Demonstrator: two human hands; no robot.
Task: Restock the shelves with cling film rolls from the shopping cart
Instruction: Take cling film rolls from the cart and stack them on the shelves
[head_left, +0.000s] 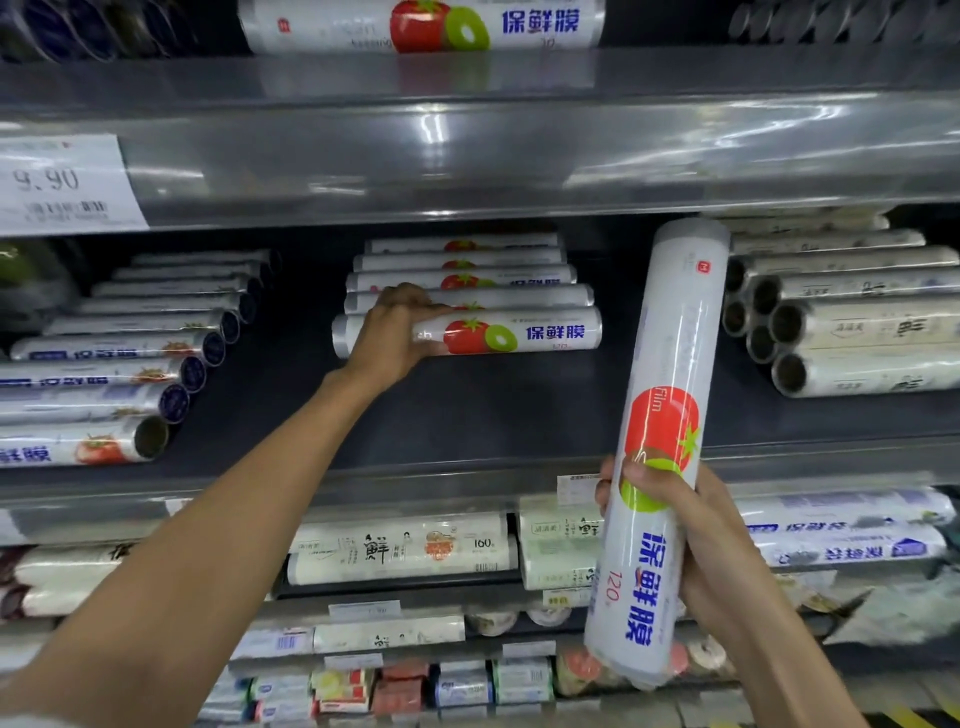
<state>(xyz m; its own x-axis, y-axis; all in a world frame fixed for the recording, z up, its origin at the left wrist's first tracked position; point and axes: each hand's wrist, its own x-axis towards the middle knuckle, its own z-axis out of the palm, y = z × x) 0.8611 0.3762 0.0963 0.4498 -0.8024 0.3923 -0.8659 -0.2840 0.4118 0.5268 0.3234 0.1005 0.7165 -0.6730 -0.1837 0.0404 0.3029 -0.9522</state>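
Your left hand grips the shelf roll — right hand wraps fingers round the spare roll below middle; looks light, stiff, slick — squeeze firmly.

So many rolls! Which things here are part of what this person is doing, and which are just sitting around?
In the job: left hand gripping the front tomato roll; right hand holding the upright roll; middle shelf.
Just there: price tag; dark-capped rolls; cream rolls at right; lower-shelf packs.
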